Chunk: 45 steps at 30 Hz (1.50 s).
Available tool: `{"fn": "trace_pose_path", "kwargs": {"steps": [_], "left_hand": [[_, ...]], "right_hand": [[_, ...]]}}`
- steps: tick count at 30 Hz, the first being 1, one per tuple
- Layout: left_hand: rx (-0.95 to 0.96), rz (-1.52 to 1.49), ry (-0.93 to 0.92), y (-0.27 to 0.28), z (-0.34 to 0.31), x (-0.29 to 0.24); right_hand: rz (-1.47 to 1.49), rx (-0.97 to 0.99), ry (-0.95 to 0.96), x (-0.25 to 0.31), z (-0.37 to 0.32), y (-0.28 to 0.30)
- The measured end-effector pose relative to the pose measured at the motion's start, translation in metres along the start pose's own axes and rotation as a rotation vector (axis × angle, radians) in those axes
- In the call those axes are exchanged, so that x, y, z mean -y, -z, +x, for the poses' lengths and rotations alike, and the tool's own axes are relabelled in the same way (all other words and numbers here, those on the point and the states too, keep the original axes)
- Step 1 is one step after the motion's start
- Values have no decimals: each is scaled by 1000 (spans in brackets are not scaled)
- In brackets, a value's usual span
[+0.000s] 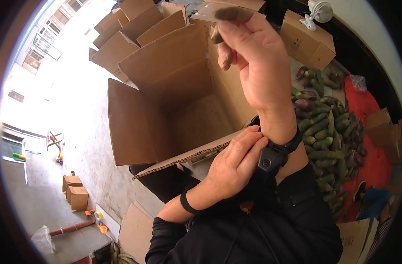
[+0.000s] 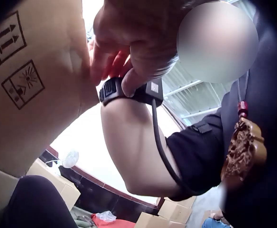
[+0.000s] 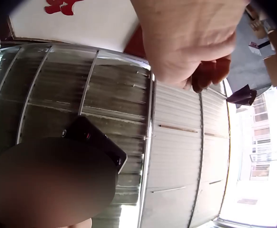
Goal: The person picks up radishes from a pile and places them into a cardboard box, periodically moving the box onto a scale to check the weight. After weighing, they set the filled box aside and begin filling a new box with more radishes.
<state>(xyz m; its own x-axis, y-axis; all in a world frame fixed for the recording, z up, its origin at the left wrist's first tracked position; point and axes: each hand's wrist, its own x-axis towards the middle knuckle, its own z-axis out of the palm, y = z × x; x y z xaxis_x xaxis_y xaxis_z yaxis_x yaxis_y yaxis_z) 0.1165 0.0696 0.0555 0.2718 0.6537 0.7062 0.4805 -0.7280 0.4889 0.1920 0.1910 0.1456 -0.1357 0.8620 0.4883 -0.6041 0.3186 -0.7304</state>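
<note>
In the head view, my left hand (image 1: 236, 165) lies against the right wrist, at the black strap (image 1: 293, 143) that carries a small camera (image 1: 271, 159). Seen in the left wrist view, the thumb and fingers of the left hand (image 2: 133, 40) pinch the strap (image 2: 111, 90). My right hand (image 1: 264, 61) is raised above a large cardboard box (image 1: 139, 119) with its flaps up. Its fingers are loosely bent, their tips dark, and it holds nothing. The right wrist view shows part of the right hand (image 3: 191, 42) with bent fingers.
More cardboard boxes (image 1: 152, 24) stand behind the large one. To the right, a heap of green and purple vegetables (image 1: 324, 132) lies beside red sheeting (image 1: 376, 171). A small white fan (image 1: 320, 12) is clipped to a box (image 1: 306, 39). Small boxes (image 1: 78, 198) sit at the lower left.
</note>
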Motion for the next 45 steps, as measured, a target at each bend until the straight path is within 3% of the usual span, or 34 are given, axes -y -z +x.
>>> {"fn": "trace_pose_path", "kwargs": {"steps": [2, 4, 6, 11, 14, 18, 20, 26, 31, 36, 40, 42, 44, 45], "left_hand": [[105, 133, -105, 12, -2, 4], [66, 135, -65, 30, -8, 1], [12, 329, -45, 54, -18, 4], [23, 593, 316, 98, -61, 8], [-22, 775, 363, 114, -85, 14], [-22, 888, 396, 120, -101, 25], [-41, 892, 415, 119, -101, 28], [-116, 875, 498, 111, -97, 27], [-83, 890, 516, 114, -101, 26], [-87, 915, 488, 111, -99, 27], [-96, 925, 466, 111, -100, 30], [-96, 930, 476, 109, -99, 30], [-130, 914, 486, 107, -98, 29], [-130, 922, 492, 106, -98, 29]], "right_hand": [[-88, 47, -21, -5, -8, 8], [-184, 89, -37, -8, -16, 17], [-375, 113, -43, -5, -30, 29], [-612, 63, -98, 4, -61, 48], [-849, 115, 131, -14, -79, 53], [-965, 132, 116, -35, -96, 53], [-1085, 154, 211, -37, -97, 53], [-1110, 168, 154, -36, -103, 59], [-884, -116, 317, -31, -111, 89], [-1035, -359, 162, -22, -142, 163], [-1380, -478, -240, -44, -205, 277], [-1639, -499, -582, -57, -260, 333], [-1690, -511, -904, -72, -324, 383], [-1593, -543, -987, -68, -340, 381]]}}
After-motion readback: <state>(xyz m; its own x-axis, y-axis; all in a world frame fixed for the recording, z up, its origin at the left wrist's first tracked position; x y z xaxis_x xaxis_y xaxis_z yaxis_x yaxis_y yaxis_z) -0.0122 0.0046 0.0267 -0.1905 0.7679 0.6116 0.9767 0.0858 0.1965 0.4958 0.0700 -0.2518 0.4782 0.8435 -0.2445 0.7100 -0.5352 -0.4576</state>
